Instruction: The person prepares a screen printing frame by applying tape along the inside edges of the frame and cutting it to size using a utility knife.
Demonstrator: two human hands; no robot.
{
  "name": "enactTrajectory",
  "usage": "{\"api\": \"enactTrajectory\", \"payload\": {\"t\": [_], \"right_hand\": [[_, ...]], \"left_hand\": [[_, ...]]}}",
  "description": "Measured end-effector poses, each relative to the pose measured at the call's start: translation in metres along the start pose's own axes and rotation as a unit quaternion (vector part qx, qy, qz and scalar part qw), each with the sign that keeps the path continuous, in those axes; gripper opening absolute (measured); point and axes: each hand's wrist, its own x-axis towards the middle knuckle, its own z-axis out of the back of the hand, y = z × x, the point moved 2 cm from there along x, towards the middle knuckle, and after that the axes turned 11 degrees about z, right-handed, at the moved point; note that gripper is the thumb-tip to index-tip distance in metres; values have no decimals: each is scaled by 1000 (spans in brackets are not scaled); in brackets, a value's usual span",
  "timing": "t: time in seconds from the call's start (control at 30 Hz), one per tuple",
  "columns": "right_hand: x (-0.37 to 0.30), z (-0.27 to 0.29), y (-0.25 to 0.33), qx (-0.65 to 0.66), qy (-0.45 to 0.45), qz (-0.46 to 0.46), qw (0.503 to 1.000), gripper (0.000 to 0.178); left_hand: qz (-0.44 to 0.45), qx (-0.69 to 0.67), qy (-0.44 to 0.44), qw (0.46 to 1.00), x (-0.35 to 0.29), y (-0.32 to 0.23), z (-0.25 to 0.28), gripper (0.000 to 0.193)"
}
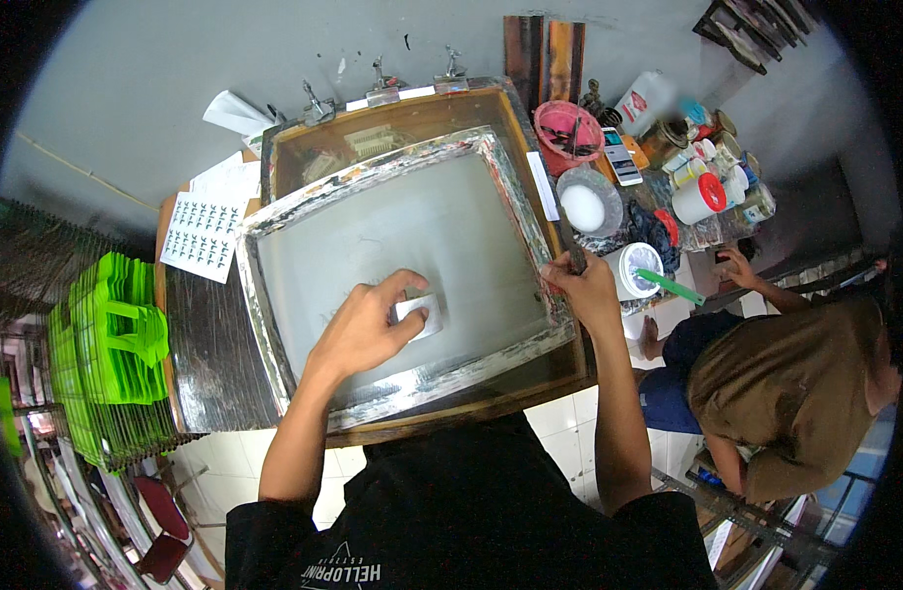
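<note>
A screen-printing frame (373,383) with paint-smeared edges and pale mesh lies tilted across the wooden table in front of me. My left hand (361,329) is over the lower middle of the mesh, its thumb and fingers closed around a small white wad or block (419,317); the material is unclear. Faint marks show on the mesh beside that hand. At the frame's right edge, my right hand (587,290) is closed, with a short dark stick-like thing (577,260) showing between its fingers. How much of the frame it touches I cannot tell.
Right of the frame stand a white tub (628,275) with a green-handled tool (672,286), a bowl of white stuff (582,208), a pink basket (569,133), a phone (623,157) and several jars. Printed sheets (203,236) lie left. A person (786,383) sits at right.
</note>
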Motion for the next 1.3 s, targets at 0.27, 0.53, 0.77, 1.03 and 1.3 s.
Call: {"api": "enactTrajectory", "payload": {"t": [0.27,0.53,0.77,1.03,1.3], "right_hand": [[2,-14,13,56,8,-37,998,25],[-2,-7,-2,-9,30,-15,999,19],[-2,-8,6,-37,7,0,999,27],[-102,-112,179,-175,158,-67,969,44],[-210,-255,196,-66,334,83,936,51]], "left_hand": [[-34,-26,25,999,-4,8,4,39],[-25,-9,55,998,-73,84,103,38],[131,181,-10,975,-130,118,136,36],[4,214,-87,973,-149,135,125,61],[25,261,-73,962,-142,136,114,43]]}}
